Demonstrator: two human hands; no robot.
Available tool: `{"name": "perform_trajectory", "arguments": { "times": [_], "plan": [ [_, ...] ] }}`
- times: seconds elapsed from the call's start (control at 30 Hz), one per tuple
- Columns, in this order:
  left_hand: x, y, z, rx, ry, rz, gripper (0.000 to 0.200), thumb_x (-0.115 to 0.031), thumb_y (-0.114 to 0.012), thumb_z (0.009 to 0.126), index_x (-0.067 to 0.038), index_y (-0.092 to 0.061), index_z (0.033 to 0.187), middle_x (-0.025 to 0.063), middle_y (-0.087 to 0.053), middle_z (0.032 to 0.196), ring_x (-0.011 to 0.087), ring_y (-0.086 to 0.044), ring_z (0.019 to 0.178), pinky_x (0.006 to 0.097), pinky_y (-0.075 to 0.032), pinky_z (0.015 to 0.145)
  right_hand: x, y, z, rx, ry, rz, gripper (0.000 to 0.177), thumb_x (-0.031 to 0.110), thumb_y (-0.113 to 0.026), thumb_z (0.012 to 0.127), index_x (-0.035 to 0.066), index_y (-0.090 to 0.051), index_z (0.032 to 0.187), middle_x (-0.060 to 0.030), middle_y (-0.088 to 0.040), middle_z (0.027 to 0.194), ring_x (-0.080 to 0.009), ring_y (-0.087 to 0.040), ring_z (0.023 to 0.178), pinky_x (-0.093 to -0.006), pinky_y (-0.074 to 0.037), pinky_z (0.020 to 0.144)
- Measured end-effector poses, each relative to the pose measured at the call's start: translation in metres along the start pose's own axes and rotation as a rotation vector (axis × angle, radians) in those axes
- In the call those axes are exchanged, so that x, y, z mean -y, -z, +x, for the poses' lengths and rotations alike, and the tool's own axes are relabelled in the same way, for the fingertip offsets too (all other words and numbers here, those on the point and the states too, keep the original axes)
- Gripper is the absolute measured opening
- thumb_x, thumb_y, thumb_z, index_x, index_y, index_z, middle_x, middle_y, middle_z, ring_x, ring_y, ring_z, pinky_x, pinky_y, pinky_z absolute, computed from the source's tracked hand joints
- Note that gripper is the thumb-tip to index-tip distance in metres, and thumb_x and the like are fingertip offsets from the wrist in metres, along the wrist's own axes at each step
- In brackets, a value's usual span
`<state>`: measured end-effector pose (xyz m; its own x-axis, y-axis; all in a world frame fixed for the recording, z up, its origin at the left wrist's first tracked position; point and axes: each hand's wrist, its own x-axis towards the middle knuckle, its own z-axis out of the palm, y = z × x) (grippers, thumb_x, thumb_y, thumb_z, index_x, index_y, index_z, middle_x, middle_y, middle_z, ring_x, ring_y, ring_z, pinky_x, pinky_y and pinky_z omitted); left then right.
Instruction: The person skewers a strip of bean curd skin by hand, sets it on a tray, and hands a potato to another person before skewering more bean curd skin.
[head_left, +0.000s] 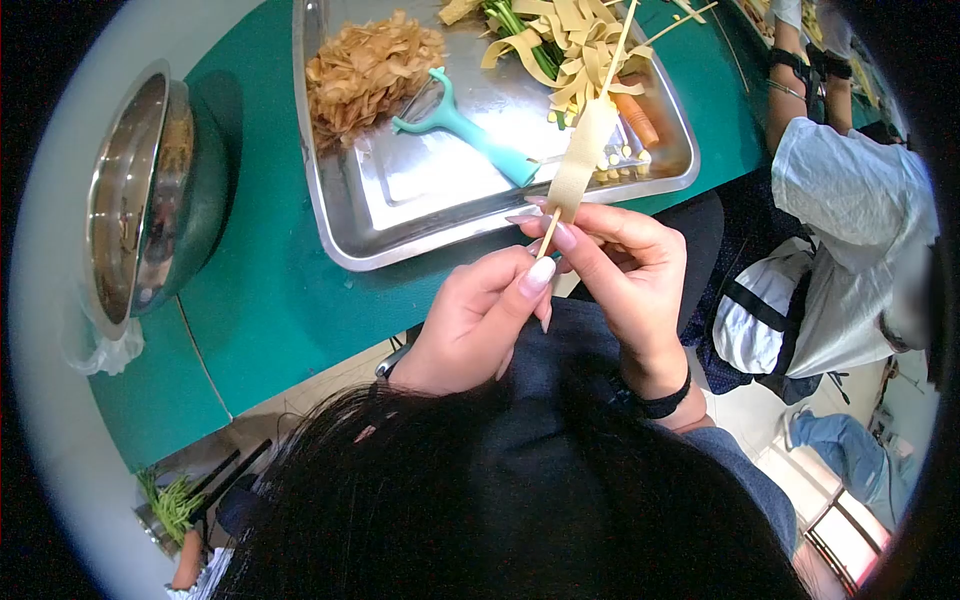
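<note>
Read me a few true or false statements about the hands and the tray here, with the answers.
1. A teal peeler lies in the metal tray. True.
2. The left hand and right hand pinch a skewer carrying a pale strip. True.
3. The steel bowl stands inside the tray. False: it stands beside it on the green table.
4. The brown shavings fill the bowl. False: they are heaped in the tray.

Surroundings on green table.
Steel tray holds teal peeler, brown shavings, carrot; steel bowl stands apart to its left; another person sits at right.
</note>
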<state>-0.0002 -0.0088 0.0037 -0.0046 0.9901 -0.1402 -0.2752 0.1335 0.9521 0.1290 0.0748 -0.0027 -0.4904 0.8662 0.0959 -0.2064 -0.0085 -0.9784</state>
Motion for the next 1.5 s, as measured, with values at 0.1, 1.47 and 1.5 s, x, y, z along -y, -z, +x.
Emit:
{"name": "perform_trajectory", "arguments": {
  "times": [0.1,1.47,1.5],
  "plan": [
    [-0.001,-0.001,0.000,-0.011,-0.009,-0.002,0.029,-0.018,-0.041,0.095,-0.001,-0.052,0.076,0.0012,-0.049,0.071,0.0075,-0.043,0.068,0.0213,-0.035,0.062,0.001,0.000,-0.001,0.006,0.002,-0.044,0.013,0.001,-0.062,0.079,-0.004,-0.066,0.091,-0.0111,-0.068,0.086,-0.0122,-0.064,0.078,-0.0229,-0.050,0.072],
    [0.013,0.013,0.004,0.245,-0.214,0.387,0.024,-0.019,-0.051,0.091,-0.002,-0.061,0.078,0.0044,-0.050,0.057,0.0111,-0.044,0.048,0.0246,-0.035,0.047,0.020,0.049,0.024,-0.052,-0.043,0.507,0.035,0.010,-0.051,0.086,-0.007,-0.049,0.117,-0.0226,-0.060,0.103,-0.0244,-0.063,0.092,-0.0325,-0.053,0.079],
    [0.013,0.014,0.005,0.251,-0.218,0.396,0.024,-0.019,-0.051,0.091,-0.002,-0.061,0.078,0.0043,-0.050,0.057,0.0111,-0.044,0.048,0.0247,-0.035,0.047,0.021,0.049,0.024,-0.057,-0.026,0.495,0.035,0.010,-0.051,0.087,-0.007,-0.049,0.117,-0.0227,-0.060,0.103,-0.0248,-0.063,0.091,-0.0328,-0.053,0.079]
  ]
}}
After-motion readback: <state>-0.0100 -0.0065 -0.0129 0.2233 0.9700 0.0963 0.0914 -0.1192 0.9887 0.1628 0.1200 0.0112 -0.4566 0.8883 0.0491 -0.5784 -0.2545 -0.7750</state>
